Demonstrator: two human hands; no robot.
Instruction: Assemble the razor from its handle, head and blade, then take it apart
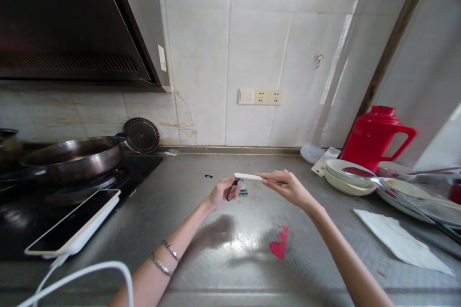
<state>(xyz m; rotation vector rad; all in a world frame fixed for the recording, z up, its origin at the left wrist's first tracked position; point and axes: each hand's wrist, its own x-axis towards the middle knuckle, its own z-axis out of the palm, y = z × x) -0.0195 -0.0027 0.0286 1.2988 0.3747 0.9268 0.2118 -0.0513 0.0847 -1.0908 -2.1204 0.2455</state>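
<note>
A: Hands status?

B: Both are working over the counter (230, 249). Left hand (220, 193) is pinching the left end of a white stick (248, 177), fingers closed on it. A thin black loop (230, 191) is hanging just below those fingers.

A: Right?

B: Right hand (288, 187) is gripping the stick's other end, fingertips (267, 180) pressed together on it. Stick is lying level between the two hands, above the counter, not touching it.

A: Anything near the fingers?

B: Small bluish item (243, 190) is sitting just behind the left fingers, too small to identify. Tiny black bit (208, 176) is lying left of them. Red scrap (280, 244) is lying nearer the person than both hands. Bowls (347, 177) are sitting well right of the right fingers, phone (72, 223) well left.
</note>
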